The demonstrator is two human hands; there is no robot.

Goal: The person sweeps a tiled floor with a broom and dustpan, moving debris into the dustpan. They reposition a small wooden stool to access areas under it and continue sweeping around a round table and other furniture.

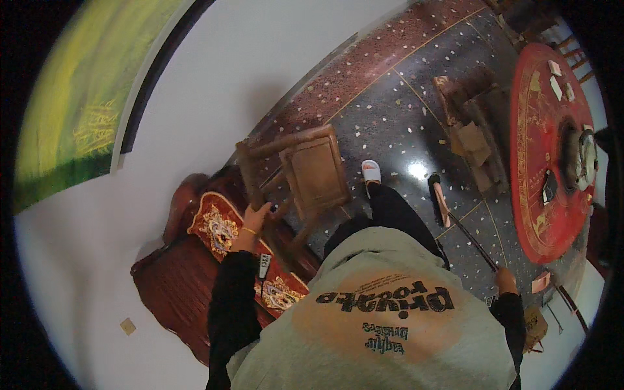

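My left hand (254,220), with a yellow band at the wrist, grips the wooden frame of a brown chair (317,173). The chair looks tilted beside the sofa, its square panel facing up towards me. On the other side, my right hand (506,281) is closed around the dark stick of a broom (470,236). Its pinkish head (441,202) with black bristles rests on the speckled terrazzo floor (370,117), right of my foot in a white slipper (371,171).
A dark red wooden sofa (178,287) with an embroidered cushion (217,226) stands along the white wall (204,97). To the right are a round red table (531,204) bearing several items and a low wooden piece with cardboard (473,139). A cardboard box (535,327) sits behind my right arm.
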